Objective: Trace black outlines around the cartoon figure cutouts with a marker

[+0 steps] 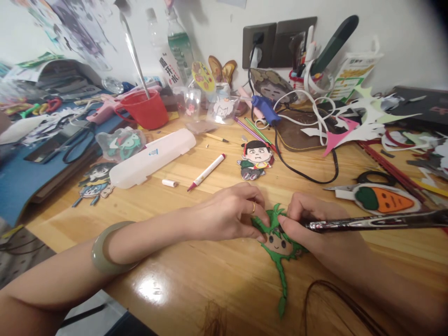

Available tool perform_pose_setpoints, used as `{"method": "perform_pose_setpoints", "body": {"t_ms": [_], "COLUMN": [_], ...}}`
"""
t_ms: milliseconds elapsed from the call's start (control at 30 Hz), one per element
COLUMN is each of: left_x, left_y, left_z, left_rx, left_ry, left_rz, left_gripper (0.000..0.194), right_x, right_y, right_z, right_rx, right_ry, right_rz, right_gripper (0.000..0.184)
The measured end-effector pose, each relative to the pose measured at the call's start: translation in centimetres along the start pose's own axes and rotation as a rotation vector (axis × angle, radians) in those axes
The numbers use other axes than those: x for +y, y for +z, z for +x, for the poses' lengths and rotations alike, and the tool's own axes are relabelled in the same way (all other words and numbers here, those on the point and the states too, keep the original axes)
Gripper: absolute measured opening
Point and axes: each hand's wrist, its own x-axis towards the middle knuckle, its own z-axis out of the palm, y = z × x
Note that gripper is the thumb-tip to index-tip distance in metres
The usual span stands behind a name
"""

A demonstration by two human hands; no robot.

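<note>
A green-haired character cut-out (280, 247) lies flat on the wooden desk (196, 280) near its front edge. My left hand (227, 214), with a ring and a pale bangle at the wrist, presses curled fingers on the cut-out's top left. Beside it my right hand (315, 224) is closed on a long dark pen (378, 221) that sticks out to the right, its fingertips touching the cut-out's hair.
A red-tipped marker (206, 172) and its cap (170, 183) lie behind my hands, by a white plastic case (150, 158). Further back: a red cup (145, 109), bottles, a character sticker (256, 159), a carrot cut-out (383, 199), black cable, paper scraps.
</note>
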Motion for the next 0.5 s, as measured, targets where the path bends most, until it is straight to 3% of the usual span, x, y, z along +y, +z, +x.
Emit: {"method": "perform_pose_setpoints", "body": {"t_ms": [500], "left_x": [0.06], "left_y": [-0.01], "left_z": [0.13], "left_rx": [-0.02], "left_ry": [-0.041], "left_rz": [0.008], "left_gripper": [0.019], "right_x": [-0.01], "right_y": [-0.01], "right_z": [0.1], "right_rx": [0.004], "right_ry": [0.001], "right_rz": [-0.001], "right_gripper": [0.026]}}
